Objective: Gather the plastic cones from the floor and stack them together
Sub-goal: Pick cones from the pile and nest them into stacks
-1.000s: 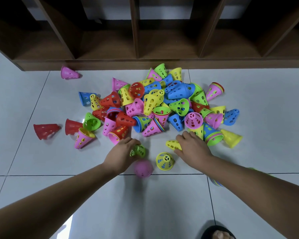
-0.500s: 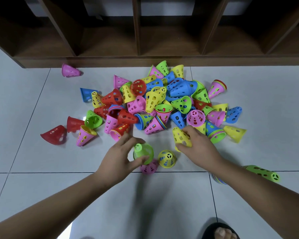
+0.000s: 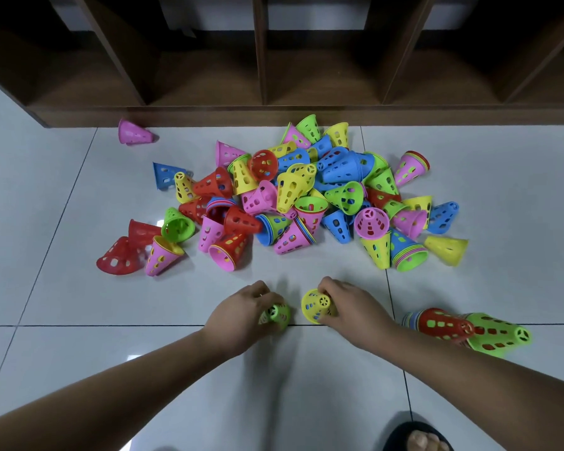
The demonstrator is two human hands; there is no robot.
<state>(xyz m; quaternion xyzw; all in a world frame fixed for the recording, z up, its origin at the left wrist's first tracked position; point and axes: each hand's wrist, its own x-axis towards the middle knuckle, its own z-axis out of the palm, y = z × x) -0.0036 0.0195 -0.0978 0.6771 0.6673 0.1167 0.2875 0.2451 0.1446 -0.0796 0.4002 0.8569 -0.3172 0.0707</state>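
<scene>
Drawn back from the cone pile [image 3: 306,196] since a moment ago, the left hand [image 3: 241,315] grips a perforated green cone [image 3: 276,315] and the right hand [image 3: 350,309] a perforated yellow cone [image 3: 315,305], both near the pile's near side.

We see the left hand [image 3: 241,315] and right hand [image 3: 349,307] bare, forearms [image 3: 111,395] bare too; lower right, a black open-toed slipper [image 3: 400,433] is worn, its toes [image 3: 424,443] showing

Floor [image 3: 79,353]: glossy pale grey tiles, dark grout lines. Dark brown wooden shelf unit [image 3: 261,115], open compartments, stands behind.
</scene>
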